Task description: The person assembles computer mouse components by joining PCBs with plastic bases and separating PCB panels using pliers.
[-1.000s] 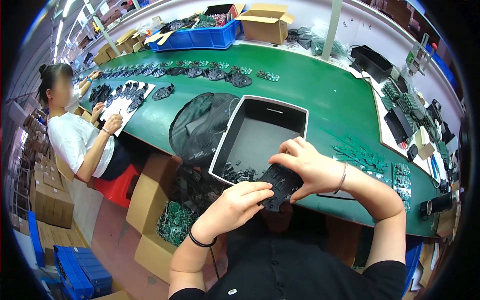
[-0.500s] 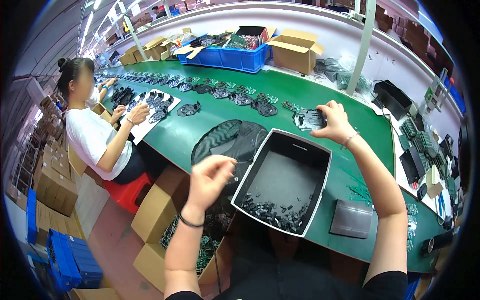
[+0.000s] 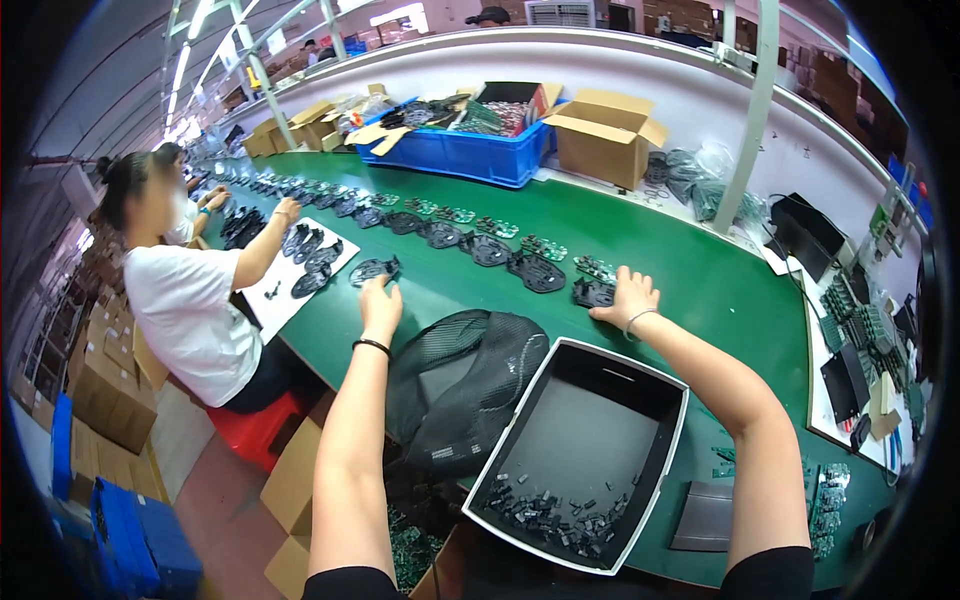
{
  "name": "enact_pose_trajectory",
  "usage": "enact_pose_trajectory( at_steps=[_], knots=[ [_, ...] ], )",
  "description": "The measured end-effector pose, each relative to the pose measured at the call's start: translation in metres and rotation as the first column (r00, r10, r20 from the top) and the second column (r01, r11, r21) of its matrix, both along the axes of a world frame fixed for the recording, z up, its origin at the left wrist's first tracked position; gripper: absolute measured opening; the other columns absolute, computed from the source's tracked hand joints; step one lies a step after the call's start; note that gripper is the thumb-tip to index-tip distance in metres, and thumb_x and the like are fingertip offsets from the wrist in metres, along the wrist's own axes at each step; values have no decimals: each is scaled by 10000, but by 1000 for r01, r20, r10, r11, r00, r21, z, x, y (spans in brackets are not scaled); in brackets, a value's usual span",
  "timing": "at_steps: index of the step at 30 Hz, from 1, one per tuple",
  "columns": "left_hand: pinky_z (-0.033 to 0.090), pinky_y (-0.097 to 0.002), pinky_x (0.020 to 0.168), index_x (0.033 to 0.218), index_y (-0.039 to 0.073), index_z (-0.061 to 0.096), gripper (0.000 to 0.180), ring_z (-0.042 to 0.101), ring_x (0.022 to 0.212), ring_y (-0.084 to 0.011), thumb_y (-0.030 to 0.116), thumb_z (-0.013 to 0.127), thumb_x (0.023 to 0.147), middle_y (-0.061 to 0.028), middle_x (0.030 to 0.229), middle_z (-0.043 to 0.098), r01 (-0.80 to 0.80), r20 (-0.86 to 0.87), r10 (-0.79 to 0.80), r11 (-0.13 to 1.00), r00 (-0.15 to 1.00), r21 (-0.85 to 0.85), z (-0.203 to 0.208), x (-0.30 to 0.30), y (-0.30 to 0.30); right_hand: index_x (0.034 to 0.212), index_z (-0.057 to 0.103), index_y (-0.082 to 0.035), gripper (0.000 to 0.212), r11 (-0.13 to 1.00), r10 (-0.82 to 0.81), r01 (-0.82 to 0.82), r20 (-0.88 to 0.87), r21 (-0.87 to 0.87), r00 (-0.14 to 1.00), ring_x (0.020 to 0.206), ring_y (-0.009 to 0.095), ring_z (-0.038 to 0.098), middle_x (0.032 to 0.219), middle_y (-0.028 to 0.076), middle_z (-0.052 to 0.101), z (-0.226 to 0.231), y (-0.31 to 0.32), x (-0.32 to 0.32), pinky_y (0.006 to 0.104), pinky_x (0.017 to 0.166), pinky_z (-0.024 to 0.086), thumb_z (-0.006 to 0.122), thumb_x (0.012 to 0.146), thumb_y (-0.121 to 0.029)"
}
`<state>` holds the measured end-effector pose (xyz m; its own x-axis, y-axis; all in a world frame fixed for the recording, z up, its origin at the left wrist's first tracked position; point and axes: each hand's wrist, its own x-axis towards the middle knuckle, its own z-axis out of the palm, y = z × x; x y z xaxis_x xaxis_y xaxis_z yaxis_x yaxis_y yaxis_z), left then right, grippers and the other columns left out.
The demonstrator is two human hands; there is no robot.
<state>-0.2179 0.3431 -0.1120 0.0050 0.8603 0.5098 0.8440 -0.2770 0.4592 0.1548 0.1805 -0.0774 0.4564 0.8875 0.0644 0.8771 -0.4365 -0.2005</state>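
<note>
Black plastic parts lie in a row along the desk [image 3: 700, 290]; my right hand [image 3: 628, 297] rests flat, fingers spread, on one part [image 3: 592, 293], my left hand [image 3: 380, 305] open beside another [image 3: 375, 270] near the desk's left edge.

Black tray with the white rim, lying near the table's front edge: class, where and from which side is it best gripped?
Probably by the black tray's two long side walls, both hands coming from above at its near end. It lies flat and open-topped, with small black parts gathered there, so a level lift keeps them in.
</note>
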Motion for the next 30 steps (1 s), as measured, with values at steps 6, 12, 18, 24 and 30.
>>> enact_pose_trajectory(
  at_steps=[6, 12, 18, 24, 30],
  knots=[
    [348, -425, 958, 1257, 8, 382, 533, 429, 1112, -363, 227, 584, 815, -172, 1234, 458, -130, -259, 83, 977, 962, -167, 0, 17, 29, 1199, 426, -62, 907, 999, 40, -41, 73, 7, 997, 1094, 300, 445, 1109, 157, 521, -5, 9, -13, 449, 865, 382, 714, 551, -628],
    [453, -402, 822, 947, 33, 592, 279, 488, 1041, -299, 207, 679, 747, -110, 1075, 507, -122, -316, 92, 990, 944, -75, 9, 35, 8, 758, 630, -37, 376, 881, 443, -313, -388, 354, 808, 788, 273, 579, 796, 145, 599, 49, -28, 12, 374, 716, 463, 693, 705, -404],
    [466, -412, 771, 843, 32, 593, 148, 532, 958, -297, 125, 653, 745, -106, 1027, 506, -103, -295, 80, 993, 952, -63, 11, 15, -3, 798, 644, -64, 265, 333, 785, -782, -306, -527, 539, 737, 312, 625, 756, 142, 636, 92, -153, -79, 405, 644, 502, 660, 732, -320],
    [472, -414, 676, 822, 36, 562, 88, 589, 810, -316, 94, 607, 774, -91, 1007, 545, 17, -216, 10, 992, 976, 122, 63, 5, -69, 905, 643, -40, 247, 103, 844, -768, -353, -632, 403, 861, 305, 641, 880, 148, 660, 62, -198, -128, 374, 699, 525, 687, 678, -127],
    [460, -361, 637, 842, -18, 551, 85, 580, 748, -320, -24, 571, 760, -161, 828, 570, 518, 41, -543, 818, 839, 250, 114, 11, -189, 868, 637, -29, 176, 177, 886, -819, -273, -546, 374, 864, 323, 637, 852, 164, 654, 52, -215, -129, 385, 711, 523, 612, 699, -72]
  ],
)
